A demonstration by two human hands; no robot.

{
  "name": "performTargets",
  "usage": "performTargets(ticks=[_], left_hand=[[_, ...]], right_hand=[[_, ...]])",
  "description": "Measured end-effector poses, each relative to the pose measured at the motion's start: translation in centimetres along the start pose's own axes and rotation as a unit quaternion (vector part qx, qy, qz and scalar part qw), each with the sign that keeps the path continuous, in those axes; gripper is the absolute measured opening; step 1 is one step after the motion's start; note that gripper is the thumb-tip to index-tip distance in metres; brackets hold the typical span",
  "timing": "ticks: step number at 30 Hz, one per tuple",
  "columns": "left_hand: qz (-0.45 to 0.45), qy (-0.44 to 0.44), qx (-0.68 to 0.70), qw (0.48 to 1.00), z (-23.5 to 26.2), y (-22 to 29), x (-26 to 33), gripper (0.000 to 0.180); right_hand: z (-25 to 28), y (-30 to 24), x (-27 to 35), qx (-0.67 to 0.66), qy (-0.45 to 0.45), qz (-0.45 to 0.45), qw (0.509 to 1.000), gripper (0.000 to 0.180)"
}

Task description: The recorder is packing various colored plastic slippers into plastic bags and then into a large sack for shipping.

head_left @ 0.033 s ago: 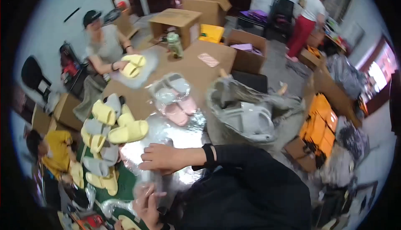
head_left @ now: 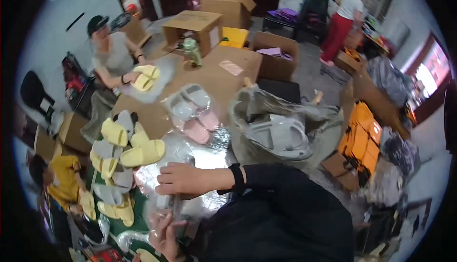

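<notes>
A clear plastic bag (head_left: 164,205) — crinkled, glossy, partly blurred — lies between both hands on the table.

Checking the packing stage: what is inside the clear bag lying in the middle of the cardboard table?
The clear bag holds slippers: a grey pair and a pink pair. Glare on the plastic hides whether anything else lies under them.

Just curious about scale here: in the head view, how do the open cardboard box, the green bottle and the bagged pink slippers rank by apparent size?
1. Open cardboard box.
2. Bagged pink slippers, though they lie nearer the camera, so this is unsure.
3. Green bottle, plainly smallest.
</notes>
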State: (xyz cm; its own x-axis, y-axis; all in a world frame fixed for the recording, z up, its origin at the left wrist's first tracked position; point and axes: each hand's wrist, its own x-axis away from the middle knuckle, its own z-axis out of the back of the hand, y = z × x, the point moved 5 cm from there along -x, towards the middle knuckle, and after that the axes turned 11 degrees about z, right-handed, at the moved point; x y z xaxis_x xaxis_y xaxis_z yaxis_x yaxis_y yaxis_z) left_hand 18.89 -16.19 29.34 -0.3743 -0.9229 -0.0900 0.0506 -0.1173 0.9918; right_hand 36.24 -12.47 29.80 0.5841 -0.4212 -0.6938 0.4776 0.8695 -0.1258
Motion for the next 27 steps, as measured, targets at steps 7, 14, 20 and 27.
performTargets(ticks=[7,14,20,27], left_hand=[[-0.038,-0.091,0.192,0.976,-7.9,-0.2,-7.2,0.048],[0.319,-0.207,0.089,0.920,-25.1,-8.3,-11.7,0.069],[0.225,-0.180,-0.016,0.957,-31.2,-17.5,-15.3,0.059],[0.279,-0.284,0.043,0.916,-28.9,-18.9,-11.8,0.022]], right_hand=[[14.0,-3.1,8.8,0.281,0.399,-0.108,0.866,0.039],[20.0,-9.8,18.2,0.501,0.426,-0.244,0.713,0.049],[20.4,-9.7,23.5,0.255,0.544,-0.503,0.621,0.031],[18.5,-7.7,30.8,0.172,0.582,-0.575,0.548,0.032]])
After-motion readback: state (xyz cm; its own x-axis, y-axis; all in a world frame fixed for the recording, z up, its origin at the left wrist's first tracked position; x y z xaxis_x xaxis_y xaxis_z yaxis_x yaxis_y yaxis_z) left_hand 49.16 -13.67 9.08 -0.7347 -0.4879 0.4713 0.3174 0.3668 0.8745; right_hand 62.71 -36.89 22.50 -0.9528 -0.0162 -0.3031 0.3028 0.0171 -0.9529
